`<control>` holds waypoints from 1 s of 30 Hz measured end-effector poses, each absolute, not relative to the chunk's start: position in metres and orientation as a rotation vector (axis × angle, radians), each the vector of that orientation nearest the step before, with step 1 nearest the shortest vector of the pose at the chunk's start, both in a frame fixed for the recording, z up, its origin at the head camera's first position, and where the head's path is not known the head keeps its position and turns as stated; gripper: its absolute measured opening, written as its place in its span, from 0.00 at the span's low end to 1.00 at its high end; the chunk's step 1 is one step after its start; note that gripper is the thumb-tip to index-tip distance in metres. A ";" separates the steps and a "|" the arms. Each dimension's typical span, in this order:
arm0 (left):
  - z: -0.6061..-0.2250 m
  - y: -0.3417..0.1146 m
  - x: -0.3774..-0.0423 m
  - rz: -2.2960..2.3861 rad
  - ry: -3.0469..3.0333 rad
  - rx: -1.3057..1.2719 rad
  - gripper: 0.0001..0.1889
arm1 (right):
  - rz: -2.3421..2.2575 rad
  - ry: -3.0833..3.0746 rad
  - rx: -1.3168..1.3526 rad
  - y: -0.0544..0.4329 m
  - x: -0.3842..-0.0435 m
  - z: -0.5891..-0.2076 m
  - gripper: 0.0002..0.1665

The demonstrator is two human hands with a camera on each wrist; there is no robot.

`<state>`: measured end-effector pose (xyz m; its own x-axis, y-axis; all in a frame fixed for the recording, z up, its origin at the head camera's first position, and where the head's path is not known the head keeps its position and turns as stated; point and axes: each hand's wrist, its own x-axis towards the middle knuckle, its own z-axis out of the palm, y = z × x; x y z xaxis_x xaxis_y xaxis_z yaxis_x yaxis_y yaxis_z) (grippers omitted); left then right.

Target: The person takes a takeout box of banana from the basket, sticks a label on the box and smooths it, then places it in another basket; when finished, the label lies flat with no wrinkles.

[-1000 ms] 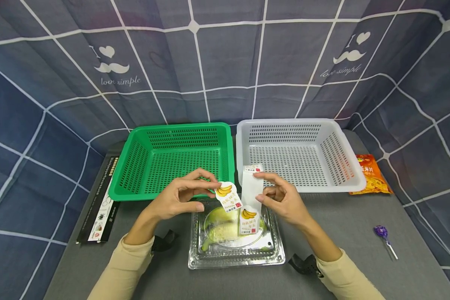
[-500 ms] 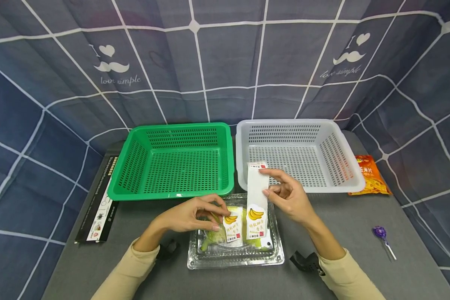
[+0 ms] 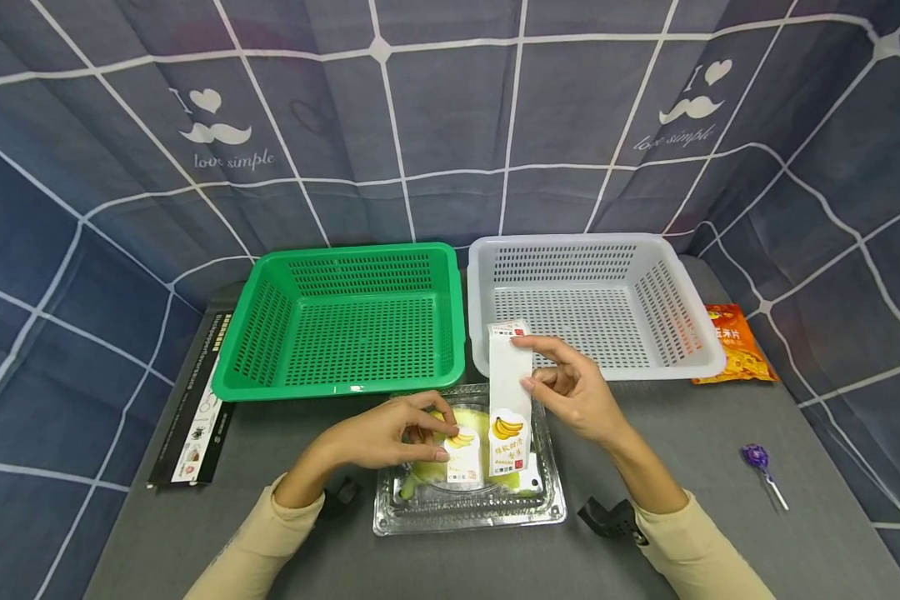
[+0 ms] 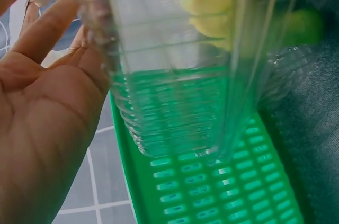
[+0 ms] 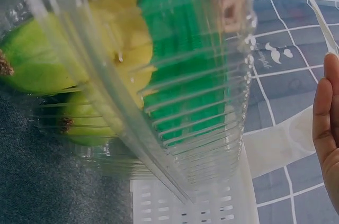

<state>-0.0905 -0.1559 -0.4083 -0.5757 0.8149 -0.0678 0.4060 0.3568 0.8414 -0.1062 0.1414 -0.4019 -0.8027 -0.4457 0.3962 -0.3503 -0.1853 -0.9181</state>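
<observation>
A clear plastic clamshell box point(image 3: 471, 525) lies on the table with yellow-green fruit point(image 5: 42, 57) inside, apparently bananas. My left hand point(image 3: 386, 435) is over its lid, finger and thumb pinching the upper left edge of a white banana sticker point(image 3: 462, 468). Whether the sticker touches the lid cannot be made out. In my right hand point(image 3: 581, 398) a long white label strip point(image 3: 508, 375) is held by its right edge. A second banana sticker point(image 3: 507, 442) is on the strip's lower end. The left wrist view shows my left palm point(image 4: 47, 107) beside the box wall.
Behind the box stand a green basket point(image 3: 345, 389) and a white basket point(image 3: 607, 372). A long black box point(image 3: 195, 400) lies at the left. An orange snack bag point(image 3: 738, 346) is beside the white basket, and a purple lollipop point(image 3: 757, 457) lies at the right.
My left hand has brought the sticker down and left over the box lid, and it now hangs upright there. The right hand has shifted slightly right with the strip.
</observation>
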 end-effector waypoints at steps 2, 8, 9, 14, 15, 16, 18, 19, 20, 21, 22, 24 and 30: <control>-0.406 -0.155 -0.090 1.104 2.151 1.048 0.20 | -2.160 1.960 -0.957 0.142 -0.107 -0.401 0.30; -0.400 -0.154 -0.084 1.025 2.255 1.084 0.19 | -2.153 1.970 -0.966 0.142 -0.108 -0.402 0.31; -0.399 -0.154 -0.082 1.021 2.270 1.116 0.18 | -2.147 1.978 -0.968 0.142 -0.108 -0.402 0.31; -0.404 -0.154 -0.071 0.973 2.266 1.265 0.17 | -2.101 2.027 -0.936 0.143 -0.106 -0.401 0.30; -0.405 -0.153 -0.069 0.959 2.257 1.276 0.17 | -2.093 2.037 -0.925 0.143 -0.106 -0.401 0.30; -0.407 -0.152 -0.067 0.938 2.256 1.280 0.17 | -2.091 2.039 -0.921 0.143 -0.106 -0.401 0.30; -0.411 -0.151 -0.065 0.907 2.268 1.275 0.18 | -2.089 2.042 -0.923 0.144 -0.106 -0.401 0.30; -0.412 -0.151 -0.064 0.897 2.276 1.267 0.17 | -2.091 2.039 -0.929 0.144 -0.106 -0.402 0.30; -0.413 -0.151 -0.064 0.889 2.288 1.265 0.17 | -2.092 2.034 -0.936 0.144 -0.106 -0.402 0.30; -0.414 -0.151 -0.063 0.881 2.304 1.261 0.17 | -2.097 2.024 -0.953 0.144 -0.107 -0.403 0.30; -0.414 -0.151 -0.063 0.872 2.324 1.258 0.18 | -2.102 2.012 -0.968 0.144 -0.107 -0.404 0.30; -0.414 -0.152 -0.062 0.868 2.361 1.238 0.18 | -2.110 1.998 -0.981 0.144 -0.107 -0.404 0.31; -0.416 -0.154 -0.065 0.873 2.426 1.236 0.15 | -2.091 2.012 -0.933 0.145 -0.107 -0.404 0.31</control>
<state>-0.0646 -0.1543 -0.4161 -0.5943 0.8040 0.0223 0.6338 0.4511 0.6283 -0.1073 0.1453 -0.4037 -0.8088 -0.4671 0.3573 -0.3392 -0.1259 -0.9323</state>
